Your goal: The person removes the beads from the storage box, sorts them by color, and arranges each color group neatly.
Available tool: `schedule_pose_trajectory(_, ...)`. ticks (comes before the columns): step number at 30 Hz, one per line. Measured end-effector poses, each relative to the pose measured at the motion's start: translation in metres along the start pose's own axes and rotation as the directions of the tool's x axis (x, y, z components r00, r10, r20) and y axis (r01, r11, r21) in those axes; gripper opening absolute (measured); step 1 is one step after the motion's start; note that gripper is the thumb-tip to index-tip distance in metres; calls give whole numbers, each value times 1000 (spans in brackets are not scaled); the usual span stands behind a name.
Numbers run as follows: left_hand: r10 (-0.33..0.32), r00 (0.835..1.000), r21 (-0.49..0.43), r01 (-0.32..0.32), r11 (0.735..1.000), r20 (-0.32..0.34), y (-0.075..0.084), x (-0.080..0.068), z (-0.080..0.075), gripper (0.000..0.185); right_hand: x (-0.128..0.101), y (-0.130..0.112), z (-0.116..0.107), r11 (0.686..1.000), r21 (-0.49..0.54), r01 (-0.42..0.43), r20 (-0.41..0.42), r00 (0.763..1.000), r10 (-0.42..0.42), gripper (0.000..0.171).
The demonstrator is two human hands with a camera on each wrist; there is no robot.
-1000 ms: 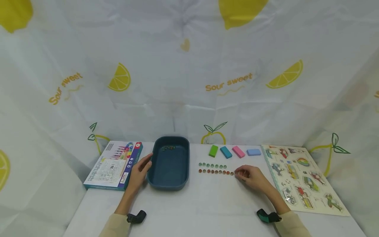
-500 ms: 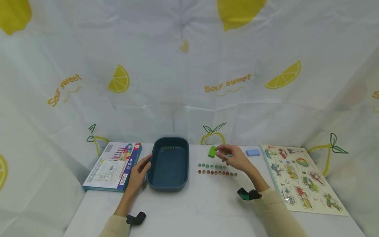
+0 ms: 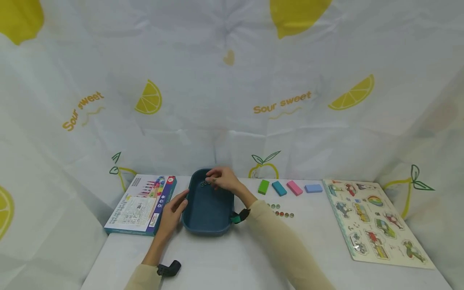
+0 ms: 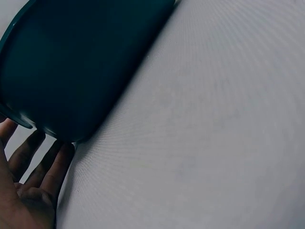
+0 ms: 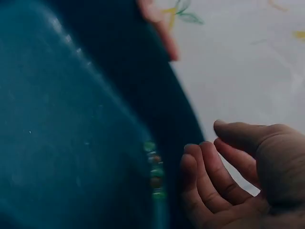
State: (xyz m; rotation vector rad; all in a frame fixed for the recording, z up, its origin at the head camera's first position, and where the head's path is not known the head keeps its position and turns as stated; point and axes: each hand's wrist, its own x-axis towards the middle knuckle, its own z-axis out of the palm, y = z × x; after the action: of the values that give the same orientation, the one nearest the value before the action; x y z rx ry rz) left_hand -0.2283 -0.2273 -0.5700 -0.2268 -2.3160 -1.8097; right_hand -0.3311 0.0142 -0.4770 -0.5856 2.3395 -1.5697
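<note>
Head view: we're seeing the right hand (image 3: 222, 179) hovering over the far end of the blue tray (image 3: 207, 217) at frame centre, fingers loosely curled above the beads (image 3: 205, 183); whether they're pinching one, we cannot tell. Left hand (image 3: 173, 209) is touching the tray's left rim, fingers straight.

Left wrist view: straight fingers (image 4: 33, 162) are lying against the tray wall (image 4: 81, 67) on the counter (image 4: 214, 143).

Right wrist view: relaxed fingers (image 5: 209, 176) are sitting just right of the beads (image 5: 155, 174), empty.

Tray (image 3: 207, 209): matt dark-teal plastic. Beads (image 5: 155, 171): glossy, glassy. Surface (image 4: 214, 119): finely woven white cloth. Box (image 3: 141, 203): glossy printed card.
</note>
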Motion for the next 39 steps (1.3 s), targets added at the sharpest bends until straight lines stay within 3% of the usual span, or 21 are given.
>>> schedule_pose_trajectory(6,-2,1000,8,2,1000,0,0,0,-1,42,22,11,30,980,-190,-54,-51,998,46,25)
schedule_pose_trajectory(12,14,1000,0,-14,1000,11,0,2,0,42,29,20,45,907,-417,-53,-124,992,1,22)
schedule_pose_trajectory(16,23,1000,-11,-23,1000,-1,1,3,-1,42,30,20,48,886,-462,-32,-136,990,-35,20)
schedule_pose_trajectory(20,11,1000,-9,-11,1000,-6,1,2,-1,41,26,14,40,901,-434,18,-120,990,-78,18)
schedule_pose_trajectory(25,2,1000,15,-2,1000,3,0,1,0,42,1,-5,1,956,-272,110,-49,991,-128,21)
schedule_pose_trajectory(30,6,1000,25,-6,1000,-5,2,1,2,42,-49,-1,-57,980,-146,133,26,991,-130,27)
schedule_pose_trajectory(33,5,1000,27,-4,1000,-6,1,1,1,42,-87,17,-92,980,-167,112,31,994,-108,30)
schedule_pose_trajectory(35,7,1000,27,-7,1000,-5,0,1,1,43,-111,36,-113,971,-220,89,-10,996,-94,28)
schedule_pose_trajectory(39,15,1000,19,-15,1000,-10,-1,1,0,42,-151,73,-147,930,-366,24,-92,994,-61,22)
